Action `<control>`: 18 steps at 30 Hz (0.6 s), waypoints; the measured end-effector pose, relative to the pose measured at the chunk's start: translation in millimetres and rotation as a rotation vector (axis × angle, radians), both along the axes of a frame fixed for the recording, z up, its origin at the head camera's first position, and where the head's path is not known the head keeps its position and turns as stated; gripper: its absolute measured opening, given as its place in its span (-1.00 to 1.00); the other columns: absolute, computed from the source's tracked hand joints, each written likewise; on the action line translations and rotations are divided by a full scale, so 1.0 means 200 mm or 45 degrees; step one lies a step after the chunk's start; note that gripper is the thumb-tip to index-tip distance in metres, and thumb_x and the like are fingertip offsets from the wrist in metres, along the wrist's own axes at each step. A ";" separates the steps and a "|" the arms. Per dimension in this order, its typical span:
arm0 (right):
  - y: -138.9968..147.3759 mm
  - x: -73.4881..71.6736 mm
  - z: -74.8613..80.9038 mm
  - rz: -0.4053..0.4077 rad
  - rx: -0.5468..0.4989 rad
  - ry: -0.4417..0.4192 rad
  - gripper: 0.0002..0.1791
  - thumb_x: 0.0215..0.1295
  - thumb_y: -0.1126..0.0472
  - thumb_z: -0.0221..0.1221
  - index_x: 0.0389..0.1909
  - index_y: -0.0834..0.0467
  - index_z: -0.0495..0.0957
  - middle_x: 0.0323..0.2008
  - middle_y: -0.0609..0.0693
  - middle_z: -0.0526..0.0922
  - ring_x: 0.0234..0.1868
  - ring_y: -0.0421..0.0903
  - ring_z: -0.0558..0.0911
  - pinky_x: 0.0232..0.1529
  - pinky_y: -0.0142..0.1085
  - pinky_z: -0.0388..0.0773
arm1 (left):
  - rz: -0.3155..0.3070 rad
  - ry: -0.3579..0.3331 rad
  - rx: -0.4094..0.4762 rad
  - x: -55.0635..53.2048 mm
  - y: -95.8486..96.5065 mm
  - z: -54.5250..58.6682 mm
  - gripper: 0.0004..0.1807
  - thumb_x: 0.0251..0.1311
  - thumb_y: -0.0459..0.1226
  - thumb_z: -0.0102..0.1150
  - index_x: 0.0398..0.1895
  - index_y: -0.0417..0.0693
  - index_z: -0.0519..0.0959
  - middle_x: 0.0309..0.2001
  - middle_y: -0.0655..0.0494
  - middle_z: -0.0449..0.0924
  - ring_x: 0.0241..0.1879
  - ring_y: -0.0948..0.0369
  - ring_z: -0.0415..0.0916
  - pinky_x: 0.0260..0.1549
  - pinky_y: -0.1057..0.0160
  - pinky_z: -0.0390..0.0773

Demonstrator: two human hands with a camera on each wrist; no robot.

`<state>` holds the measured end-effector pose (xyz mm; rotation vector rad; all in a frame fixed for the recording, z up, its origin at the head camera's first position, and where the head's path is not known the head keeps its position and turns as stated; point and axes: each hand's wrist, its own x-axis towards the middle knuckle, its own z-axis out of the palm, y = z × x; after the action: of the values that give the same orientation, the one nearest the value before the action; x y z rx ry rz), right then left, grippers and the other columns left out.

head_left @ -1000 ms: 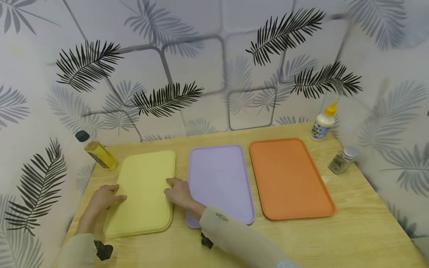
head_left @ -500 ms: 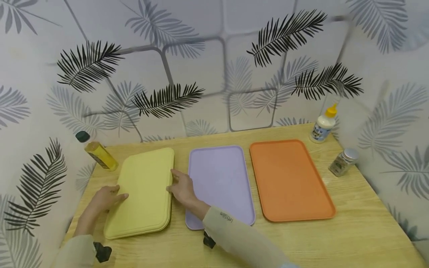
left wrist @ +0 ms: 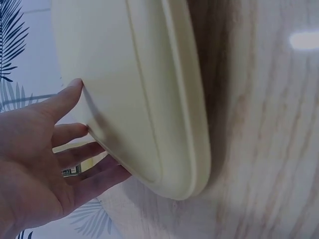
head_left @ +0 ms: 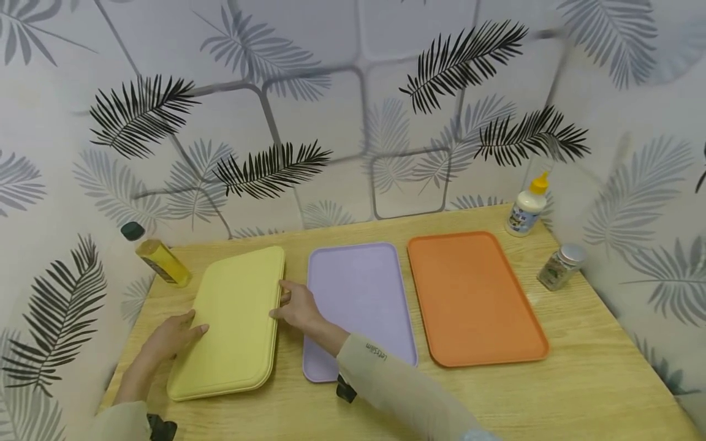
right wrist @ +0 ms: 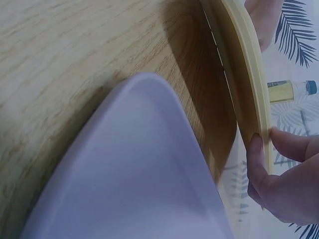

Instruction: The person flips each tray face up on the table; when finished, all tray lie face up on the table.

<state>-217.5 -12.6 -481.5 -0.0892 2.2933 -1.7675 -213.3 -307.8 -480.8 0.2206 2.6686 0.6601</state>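
A yellow tray [head_left: 234, 331] lies face down at the left of the table, its right side raised so that it tilts. My right hand [head_left: 300, 309] pinches that raised right edge; in the right wrist view the thumb is on the outer face and the fingers [right wrist: 255, 162] curl into the hollow side. On the opposite long edge, my left hand [head_left: 171, 337] holds the tray with the thumb over its flat back and the fingers [left wrist: 102, 181] along the rim. A lilac tray [head_left: 358, 294] sits flat close by, partly covered by my right forearm.
An orange tray [head_left: 477, 300] lies flat on the wooden table [head_left: 496, 404] to the right. Behind it stands a white bottle with a yellow nozzle [head_left: 526, 208], with a lidded glass jar [head_left: 561, 267] nearer. A yellow bottle [head_left: 162, 262] stands at the back left, by the patterned wall.
The yellow tray's right side has risen from lying flat to a tilt. My right hand has gone from resting at its edge to gripping it; my left hand stays at the left edge.
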 end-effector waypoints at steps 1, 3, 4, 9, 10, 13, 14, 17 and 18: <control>0.00 0.00 0.00 0.005 -0.011 -0.004 -0.18 0.00 0.46 0.38 0.35 0.26 0.30 -0.14 0.11 0.54 -0.19 -0.11 0.52 -0.26 -0.40 0.56 | 0.001 0.006 -0.002 0.01 0.00 0.00 -0.13 0.42 0.01 -0.05 0.30 -0.70 0.01 0.26 -0.64 0.08 0.21 -0.46 0.14 0.07 -0.31 0.36; 0.00 0.00 0.00 0.008 -0.048 -0.024 -0.16 0.00 0.48 0.37 0.36 0.25 0.28 -0.17 0.12 0.53 -0.31 -0.17 0.51 -0.35 -0.42 0.56 | 0.008 0.026 -0.009 0.02 0.01 0.00 -0.14 0.42 0.01 -0.06 0.30 -0.69 0.03 0.26 -0.62 0.12 0.20 -0.45 0.17 0.09 -0.32 0.34; 0.00 0.00 0.00 0.010 -0.068 -0.031 -0.15 0.00 0.49 0.37 0.37 0.25 0.27 -0.18 0.13 0.53 -0.37 -0.19 0.50 -0.39 -0.43 0.55 | 0.017 0.026 -0.002 0.03 0.01 0.00 -0.15 0.43 0.01 -0.06 0.30 -0.69 0.04 0.25 -0.62 0.13 0.19 -0.45 0.19 0.08 -0.32 0.34; -0.01 0.00 0.02 0.003 -0.139 -0.054 -0.12 0.01 0.52 0.35 0.40 0.23 0.23 -0.20 0.17 0.51 -0.54 -0.21 0.52 -0.42 -0.31 0.62 | 0.045 0.033 0.062 0.10 0.01 0.01 -0.21 0.43 -0.04 -0.06 0.29 -0.68 0.08 0.20 -0.62 0.22 0.13 -0.44 0.30 0.02 -0.29 0.42; -0.01 0.00 0.03 -0.001 -0.145 -0.056 -0.12 0.01 0.52 0.35 0.40 0.23 0.23 -0.21 0.16 0.51 -0.54 -0.20 0.53 -0.40 -0.28 0.64 | 0.050 0.031 0.076 0.12 0.01 0.01 -0.21 0.43 -0.04 -0.05 0.29 -0.67 0.09 0.20 -0.62 0.22 0.11 -0.43 0.32 0.00 -0.28 0.44; -0.01 0.01 0.04 -0.008 -0.149 -0.063 -0.11 0.00 0.51 0.36 0.40 0.22 0.23 -0.21 0.12 0.50 -0.53 -0.19 0.55 -0.37 -0.25 0.65 | 0.059 0.015 0.111 0.18 0.01 0.01 -0.22 0.42 -0.04 -0.03 0.29 -0.65 0.11 0.24 -0.59 0.20 0.10 -0.43 0.32 -0.01 -0.27 0.46; -0.01 0.01 0.05 -0.004 -0.155 -0.064 -0.11 0.01 0.52 0.36 0.41 0.22 0.22 -0.20 0.12 0.49 -0.52 -0.18 0.55 -0.36 -0.25 0.65 | 0.064 0.008 0.114 0.20 0.02 0.02 -0.22 0.42 -0.04 -0.02 0.30 -0.64 0.11 0.24 -0.59 0.19 0.10 -0.44 0.32 -0.01 -0.27 0.46; 0.00 0.00 0.06 0.007 -0.162 -0.066 -0.10 0.02 0.51 0.35 0.42 0.23 0.20 -0.19 0.10 0.48 -0.52 -0.18 0.56 -0.36 -0.29 0.64 | 0.086 -0.024 0.118 0.26 0.02 0.02 -0.21 0.41 -0.03 -0.01 0.30 -0.64 0.10 0.27 -0.60 0.12 0.10 -0.47 0.29 -0.01 -0.29 0.44; 0.00 0.00 0.06 0.010 -0.163 -0.065 -0.10 0.02 0.51 0.35 0.42 0.22 0.19 -0.19 0.10 0.48 -0.51 -0.18 0.56 -0.35 -0.28 0.65 | 0.090 -0.028 0.111 0.28 0.02 0.02 -0.20 0.41 -0.03 -0.01 0.30 -0.64 0.10 0.27 -0.62 0.12 0.09 -0.47 0.30 -0.01 -0.29 0.45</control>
<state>-217.0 -12.6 -468.9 -0.0748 2.1402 -1.8891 -156.8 -303.0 -477.8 0.1417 2.6400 0.7970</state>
